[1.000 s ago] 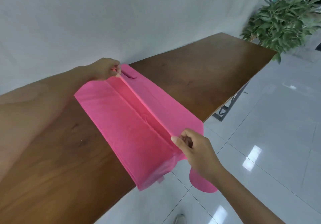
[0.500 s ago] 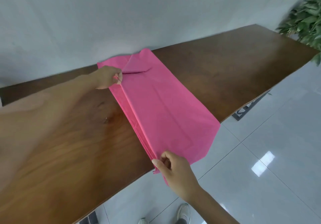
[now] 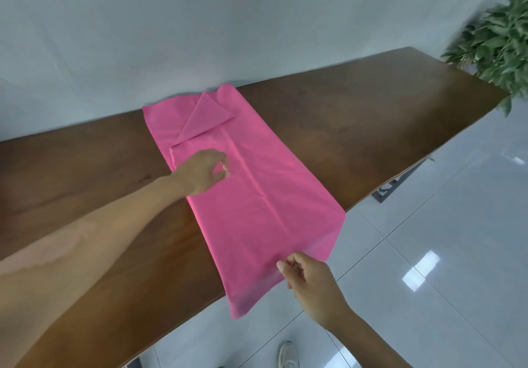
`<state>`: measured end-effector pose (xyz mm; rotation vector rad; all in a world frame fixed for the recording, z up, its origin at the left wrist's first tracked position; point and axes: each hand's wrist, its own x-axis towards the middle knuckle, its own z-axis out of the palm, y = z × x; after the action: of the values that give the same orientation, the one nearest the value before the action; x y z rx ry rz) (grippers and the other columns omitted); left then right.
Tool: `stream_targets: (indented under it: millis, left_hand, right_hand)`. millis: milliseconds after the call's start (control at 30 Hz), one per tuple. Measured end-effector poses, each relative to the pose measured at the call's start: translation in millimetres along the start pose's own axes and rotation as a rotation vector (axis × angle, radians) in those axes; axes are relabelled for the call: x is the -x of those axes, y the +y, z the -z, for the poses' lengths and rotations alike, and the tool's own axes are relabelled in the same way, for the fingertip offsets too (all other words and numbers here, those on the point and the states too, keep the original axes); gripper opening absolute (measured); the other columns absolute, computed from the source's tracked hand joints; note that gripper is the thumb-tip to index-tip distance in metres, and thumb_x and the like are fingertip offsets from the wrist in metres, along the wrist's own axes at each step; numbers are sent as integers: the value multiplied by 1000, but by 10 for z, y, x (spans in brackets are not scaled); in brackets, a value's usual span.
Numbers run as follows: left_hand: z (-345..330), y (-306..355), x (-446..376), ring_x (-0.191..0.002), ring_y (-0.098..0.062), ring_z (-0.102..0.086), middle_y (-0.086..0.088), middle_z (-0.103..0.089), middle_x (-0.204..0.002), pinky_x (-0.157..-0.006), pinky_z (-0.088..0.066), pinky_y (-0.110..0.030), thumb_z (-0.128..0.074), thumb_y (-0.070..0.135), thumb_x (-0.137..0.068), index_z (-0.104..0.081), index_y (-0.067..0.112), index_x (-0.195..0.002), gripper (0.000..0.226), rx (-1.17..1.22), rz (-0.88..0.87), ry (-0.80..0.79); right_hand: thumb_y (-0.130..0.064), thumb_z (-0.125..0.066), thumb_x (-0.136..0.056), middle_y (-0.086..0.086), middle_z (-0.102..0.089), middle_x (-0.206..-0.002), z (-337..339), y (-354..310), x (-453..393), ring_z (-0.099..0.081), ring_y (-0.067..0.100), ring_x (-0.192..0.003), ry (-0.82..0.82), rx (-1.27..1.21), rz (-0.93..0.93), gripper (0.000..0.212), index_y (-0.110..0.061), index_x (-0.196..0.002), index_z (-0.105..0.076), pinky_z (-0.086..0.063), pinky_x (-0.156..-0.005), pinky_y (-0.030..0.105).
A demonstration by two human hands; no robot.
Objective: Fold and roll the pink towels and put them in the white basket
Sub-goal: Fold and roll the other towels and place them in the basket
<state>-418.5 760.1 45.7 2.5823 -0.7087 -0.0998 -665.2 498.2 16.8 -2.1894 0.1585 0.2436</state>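
One pink towel (image 3: 257,196) lies folded lengthwise across the brown wooden table (image 3: 371,127). A crease runs down its middle and a triangular flap is turned back at its far end. Its near end hangs over the table's front edge. My left hand (image 3: 200,173) is over the towel's left part with loosely curled fingers that hold nothing. My right hand (image 3: 311,282) pinches the towel's overhanging near edge in front of the table. No white basket is in view.
A grey wall runs directly behind the table. A green potted plant (image 3: 497,42) stands past the table's right end. Glossy white floor tiles lie below the front edge, with a dark table foot (image 3: 400,185) and my shoe (image 3: 287,355) visible.
The raised fold has been laid over, so the towel now lies flat. My left hand let go of the far edge and moved onto the towel's left part. My right hand stays at the near edge.
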Motion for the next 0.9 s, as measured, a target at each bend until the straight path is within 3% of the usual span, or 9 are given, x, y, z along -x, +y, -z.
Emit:
stream_targets:
  millis: [167, 300, 500, 600, 700, 800, 900]
  left_hand:
    - [-289, 336, -4, -103, -19, -56, 3, -63, -107, -98, -44, -35, -67, 29, -96, -65, 20, -99, 10, 63, -4, 56]
    - [-434, 548, 12, -99, -16, -56, 4, -62, -105, -88, -38, -24, -67, 25, -97, -67, 15, -99, 10, 51, 25, 99]
    - [-494, 751, 18, -100, -19, -60, 3, -63, -106, -96, -49, -37, -69, 24, -95, -67, 16, -99, 9, 48, 178, 141]
    - [-505, 836, 11, -109, -21, -60, -1, -62, -117, -103, -45, -34, -68, 25, -96, -68, 16, -111, 18, 10, 277, 174]
    - [-519, 875, 0, -131, -26, -51, -8, -54, -142, -113, -34, -33, -67, 27, -97, -61, 13, -135, 40, -27, 368, 185]
    - [-509, 823, -78, -145, -27, -35, -8, -39, -157, -120, -26, -38, -63, 32, -99, -54, 18, -143, 47, -61, 437, 174]
    - [-453, 726, -241, -149, -27, -27, -3, -28, -163, -121, -29, -46, -58, 39, -101, -48, 25, -148, 50, -76, 508, 158]
  right_hand:
    - [-37, -58, -101, 0, -63, -64, 468, 120, -205, -55, 7, -54, 36, 11, 20, 33, -15, -77, -55, -47, -61, 30]
    - [-35, -58, -102, 3, -66, -67, 828, 204, -436, -55, 8, -53, 39, 23, 68, 31, -16, -77, -58, -50, -61, 35]
    - [-32, -57, -102, 3, -65, -66, 1283, 299, -774, -55, 11, -54, -34, -40, 160, 29, -14, -80, -61, -49, -61, 37]
    - [-31, -58, -102, 4, -64, -65, 1443, 349, -958, -54, 10, -53, -80, -49, 226, 30, -12, -79, -60, -45, -58, 31]
    - [-30, -59, -102, 3, -64, -63, 1549, 400, -1131, -54, 11, -51, -113, -54, 265, 30, -12, -78, -59, -43, -56, 31]
    - [-29, -59, -101, 3, -64, -63, 1594, 423, -1285, -54, 12, -50, -140, -76, 271, 30, -11, -78, -59, -43, -56, 32]
    - [-29, -60, -101, 2, -64, -62, 1627, 383, -1450, -55, 10, -49, -166, -60, 283, 29, -12, -78, -60, -43, -56, 31]
